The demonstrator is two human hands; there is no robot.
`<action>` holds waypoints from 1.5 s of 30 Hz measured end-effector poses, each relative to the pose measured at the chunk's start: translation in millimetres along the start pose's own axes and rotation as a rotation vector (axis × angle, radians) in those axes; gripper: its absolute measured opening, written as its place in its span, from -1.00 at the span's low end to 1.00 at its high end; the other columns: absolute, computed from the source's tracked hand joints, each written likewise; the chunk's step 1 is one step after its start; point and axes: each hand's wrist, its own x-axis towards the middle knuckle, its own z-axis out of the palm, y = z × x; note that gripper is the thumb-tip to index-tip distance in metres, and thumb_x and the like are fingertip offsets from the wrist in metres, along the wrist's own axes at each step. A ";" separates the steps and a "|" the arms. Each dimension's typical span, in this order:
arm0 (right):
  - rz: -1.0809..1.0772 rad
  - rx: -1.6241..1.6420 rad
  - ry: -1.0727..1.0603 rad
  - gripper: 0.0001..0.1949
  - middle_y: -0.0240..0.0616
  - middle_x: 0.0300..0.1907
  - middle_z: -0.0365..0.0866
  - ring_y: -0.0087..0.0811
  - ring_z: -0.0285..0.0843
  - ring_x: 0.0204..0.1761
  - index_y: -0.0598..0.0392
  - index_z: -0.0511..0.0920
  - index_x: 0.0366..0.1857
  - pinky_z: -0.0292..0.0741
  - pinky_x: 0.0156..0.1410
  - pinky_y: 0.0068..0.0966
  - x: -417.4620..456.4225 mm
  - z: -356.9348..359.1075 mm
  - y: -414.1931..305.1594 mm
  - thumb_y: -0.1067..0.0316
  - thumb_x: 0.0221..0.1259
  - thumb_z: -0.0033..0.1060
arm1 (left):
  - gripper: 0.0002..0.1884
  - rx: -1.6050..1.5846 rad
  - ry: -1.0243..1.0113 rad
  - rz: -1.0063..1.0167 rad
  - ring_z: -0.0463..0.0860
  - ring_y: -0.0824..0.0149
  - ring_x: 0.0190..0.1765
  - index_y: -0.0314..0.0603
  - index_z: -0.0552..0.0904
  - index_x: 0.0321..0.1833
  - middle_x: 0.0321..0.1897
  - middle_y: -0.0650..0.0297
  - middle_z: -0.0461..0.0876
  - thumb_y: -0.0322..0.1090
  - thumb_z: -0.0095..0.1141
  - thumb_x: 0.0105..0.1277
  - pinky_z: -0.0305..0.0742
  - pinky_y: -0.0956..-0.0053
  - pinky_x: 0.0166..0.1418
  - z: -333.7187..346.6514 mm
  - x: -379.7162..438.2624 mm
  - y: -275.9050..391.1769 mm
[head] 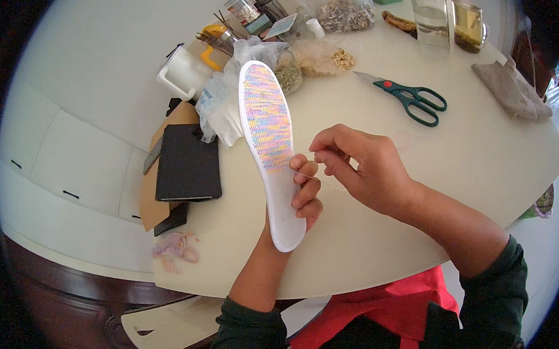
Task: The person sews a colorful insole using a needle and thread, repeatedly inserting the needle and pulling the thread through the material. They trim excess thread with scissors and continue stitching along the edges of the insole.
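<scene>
My left hand (307,189) holds a white shoe insole (285,207) upright from behind, its fingers wrapped around the right edge. Multicoloured stitching in pink, yellow, blue and purple fills the upper part of the insole; the lower part is plain white mesh. From the right edge, near the stitching's lower end, a thin pale thread (323,180) runs towards my right hand (368,166). That hand is beside the insole with thumb and forefinger pinched on a tiny pale thing, too small to name. Green-handled scissors (411,98) lie beyond it on the table, blades slightly apart.
A black notebook (190,163) and cardboard (152,206) lie at left, near a pinkish thread bundle (175,249). Behind stand a white lidded mug (185,72), plastic bags (347,16) and jars. A glass pitcher (431,26), tea glass (468,26) and grey-brown cloth pouch (512,89) are back right.
</scene>
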 end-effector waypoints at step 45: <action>-0.432 -0.323 -0.033 -0.75 -0.27 -0.41 0.41 -0.32 0.52 -0.41 0.10 0.50 -0.43 0.53 -0.39 -0.45 -5.8 1.7 -3.8 0.35 -0.27 0.30 | -0.50 0.216 0.137 -0.003 0.11 0.47 -0.77 -0.10 0.39 -0.30 -0.49 0.31 0.30 0.25 -0.28 0.29 0.00 0.62 -0.82 0.4 -9.8 -6.1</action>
